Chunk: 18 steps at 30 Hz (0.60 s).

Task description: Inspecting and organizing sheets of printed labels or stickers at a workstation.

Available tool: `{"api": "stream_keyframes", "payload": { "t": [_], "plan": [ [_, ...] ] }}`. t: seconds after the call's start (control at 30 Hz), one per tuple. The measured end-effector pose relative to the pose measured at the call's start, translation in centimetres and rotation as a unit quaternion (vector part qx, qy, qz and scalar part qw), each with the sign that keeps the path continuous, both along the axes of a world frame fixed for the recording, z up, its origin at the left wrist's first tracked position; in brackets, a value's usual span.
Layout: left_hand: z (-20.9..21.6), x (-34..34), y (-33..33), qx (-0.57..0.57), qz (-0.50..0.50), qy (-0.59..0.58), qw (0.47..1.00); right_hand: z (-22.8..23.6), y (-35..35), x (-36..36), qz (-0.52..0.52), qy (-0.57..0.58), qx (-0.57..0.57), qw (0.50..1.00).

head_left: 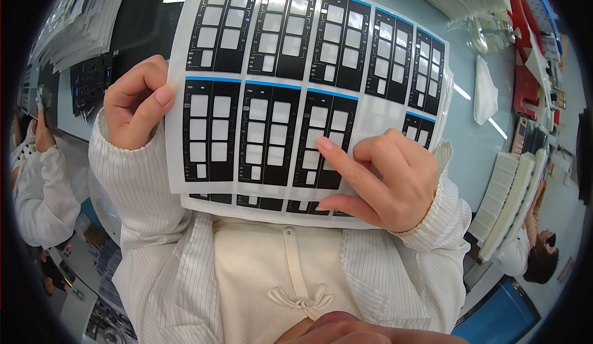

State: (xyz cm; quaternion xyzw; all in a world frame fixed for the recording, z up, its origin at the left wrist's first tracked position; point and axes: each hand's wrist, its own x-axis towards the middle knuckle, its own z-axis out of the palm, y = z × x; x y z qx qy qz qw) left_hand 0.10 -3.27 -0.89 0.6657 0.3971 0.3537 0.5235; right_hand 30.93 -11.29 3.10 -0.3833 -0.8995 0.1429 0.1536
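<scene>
The left hand (139, 104) grip is clamped on the left edge of the upper label sheet (302, 85), positioned before the torso. The right hand (395, 180) grip stands apart, index fingertip on a black label (316, 119), obscuring adjacent print. The lower sheet (262, 215) is mostly hidden beneath; the upper-left paper stack (83, 22) is cut off.

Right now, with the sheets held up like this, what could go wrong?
- The right hand has its index fingertip on or just over a black label; pressing or dragging there might smudge or lift it.
- The left hand pinches the top sheet at its left edge; a hard pull could crease it.
- The lower sheet sticks out below the top one, so the two may slip further out of line.
</scene>
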Motion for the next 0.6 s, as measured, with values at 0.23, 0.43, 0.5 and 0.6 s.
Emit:
{"api": "stream_keyframes", "payload": {
  "t": [0.23, 0.43, 0.5, 0.6],
  "plan": [
    [-0.09, -0.28, 0.10, 0.008, -0.002, 0.010, 1.000, -0.14, -0.37, -0.07, 0.012, 0.024, -0.008, 1.000],
    [0.04, -0.07, -0.07, 0.015, -0.004, 0.015, 1.000, -0.74, -0.42, 0.04, 0.028, 0.109, 0.013, 0.994],
    [0.04, -0.02, -0.15, 0.007, 0.005, 0.006, 1.000, -0.51, -0.63, 0.08, 0.011, 0.062, 0.034, 0.997],
    [-0.16, -0.13, 0.03, 0.015, -0.005, 0.006, 1.000, -0.41, -0.58, 0.07, 0.031, 0.020, 0.073, 0.997]
  ]
}}
